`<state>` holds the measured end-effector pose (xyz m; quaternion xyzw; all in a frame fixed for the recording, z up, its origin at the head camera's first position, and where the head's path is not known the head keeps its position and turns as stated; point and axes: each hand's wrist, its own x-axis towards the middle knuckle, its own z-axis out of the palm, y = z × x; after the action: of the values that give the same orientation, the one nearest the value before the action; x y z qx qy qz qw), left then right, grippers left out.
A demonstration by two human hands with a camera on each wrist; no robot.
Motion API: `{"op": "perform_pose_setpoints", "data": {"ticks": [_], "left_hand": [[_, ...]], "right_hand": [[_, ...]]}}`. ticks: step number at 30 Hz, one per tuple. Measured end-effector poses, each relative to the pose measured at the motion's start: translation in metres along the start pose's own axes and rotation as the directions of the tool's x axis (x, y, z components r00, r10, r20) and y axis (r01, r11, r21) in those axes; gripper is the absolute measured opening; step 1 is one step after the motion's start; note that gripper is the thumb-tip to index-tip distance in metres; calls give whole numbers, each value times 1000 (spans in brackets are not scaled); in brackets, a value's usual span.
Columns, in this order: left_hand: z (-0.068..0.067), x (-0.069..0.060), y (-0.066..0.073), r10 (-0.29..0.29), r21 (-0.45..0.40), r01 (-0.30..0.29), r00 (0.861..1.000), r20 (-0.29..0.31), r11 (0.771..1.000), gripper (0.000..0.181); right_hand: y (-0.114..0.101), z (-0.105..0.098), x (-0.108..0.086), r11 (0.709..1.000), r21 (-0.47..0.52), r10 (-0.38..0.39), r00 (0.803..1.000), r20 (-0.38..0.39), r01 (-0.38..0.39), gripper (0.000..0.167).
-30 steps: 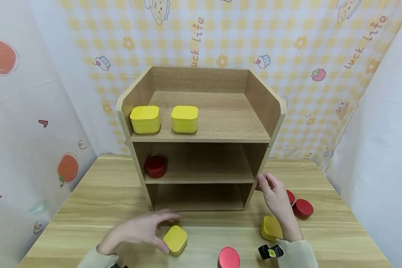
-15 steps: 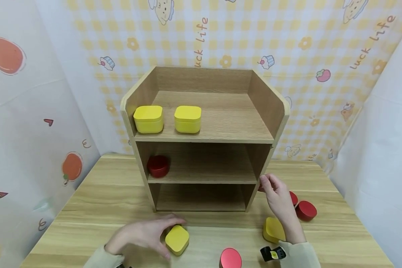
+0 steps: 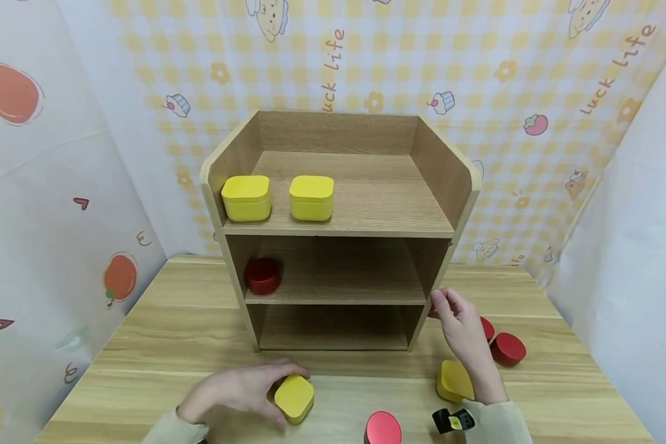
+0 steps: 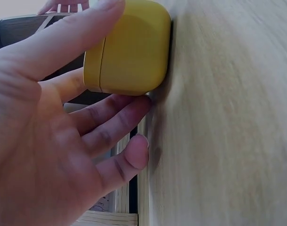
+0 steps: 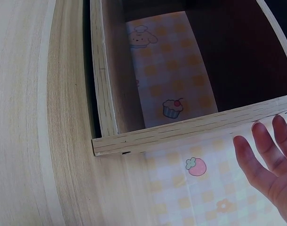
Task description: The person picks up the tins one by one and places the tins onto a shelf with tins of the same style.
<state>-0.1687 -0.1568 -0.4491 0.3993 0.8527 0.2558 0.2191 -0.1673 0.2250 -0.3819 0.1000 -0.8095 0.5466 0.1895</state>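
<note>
My left hand (image 3: 246, 391) is curled round a yellow rounded-square box (image 3: 294, 398) on the table. In the left wrist view the thumb lies on one side of this yellow box (image 4: 136, 49) and the fingers on the other; a seam runs near its top. My right hand (image 3: 460, 324) is at the right side panel of a wooden shelf unit (image 3: 338, 234). In the right wrist view its slightly bent fingers (image 5: 258, 167) reach the panel's outer side, with nothing seen in them. Part of its fingertips is hidden in the head view.
Two yellow boxes, left (image 3: 246, 198) and right (image 3: 311, 198), stand on the top shelf. A red round box (image 3: 263, 275) sits at the middle shelf's left. Red round boxes (image 3: 508, 349) and a yellow box (image 3: 454, 381) lie right. Another red round box (image 3: 383, 428) is in front.
My left hand has closed in round the yellow box on the table, its fingers passing along the far side. The right hand stays at the shelf's side. The head view has shifted slightly.
</note>
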Motion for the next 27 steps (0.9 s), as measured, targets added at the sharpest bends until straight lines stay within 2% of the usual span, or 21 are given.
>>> {"op": "perform_pose_setpoints", "data": {"ticks": [13,20,27], "left_hand": [[1,0,-4,25,-42,-26,1000,-16,999,62],[3,0,-5,54,-31,-55,998,-31,998,61],[3,0,-3,18,-62,-19,1000,-24,998,61]], "right_hand": [[3,0,0,1000,14,5,1000,0,-5,21],[2,0,0,1000,4,-1,1000,-2,1,22],[0,1,-1,1000,-4,0,1000,-14,-1,22]]}}
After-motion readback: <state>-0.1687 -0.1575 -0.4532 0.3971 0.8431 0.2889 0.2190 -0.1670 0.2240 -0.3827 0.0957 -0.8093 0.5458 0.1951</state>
